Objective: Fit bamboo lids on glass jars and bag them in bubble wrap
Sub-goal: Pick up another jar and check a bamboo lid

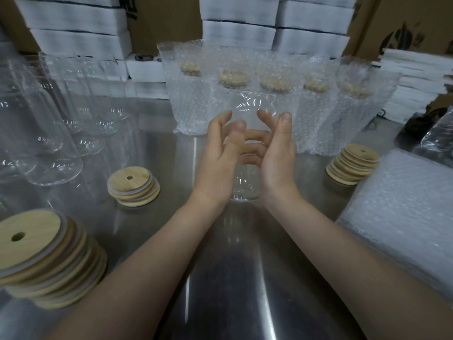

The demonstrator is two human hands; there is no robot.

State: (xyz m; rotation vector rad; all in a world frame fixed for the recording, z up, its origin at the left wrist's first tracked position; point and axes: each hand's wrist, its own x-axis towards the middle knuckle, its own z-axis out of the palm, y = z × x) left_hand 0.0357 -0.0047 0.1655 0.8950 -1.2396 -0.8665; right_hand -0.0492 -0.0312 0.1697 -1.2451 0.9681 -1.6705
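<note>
Glass jar [247,107] held up off the steel table [245,278], mid-frame, between both hands, no lid on it that can be made out. Left hand [217,155] cups the jar's left side, thumb laid on the near face, fingers curved up along the glass. Right hand [278,153] grips the right side, thumb up, its other fingers wrapped round the back and showing through the glass. Jar base points down toward the person, just above the wrists.

Behind the jar, a row of bagged jars [282,94] stands in bubble wrap, bamboo lids visible through the film. Bare empty jars [51,148] crowd the left of the table. Three lid stacks lie on the steel: near lid stack [41,256] at the lower left, middle lid stack [133,190] left of the hands, right lid stack [353,164] beside a pile of flat bubble wrap bags [404,207]. White foam boxes [73,28] and cardboard are stacked along the back.
</note>
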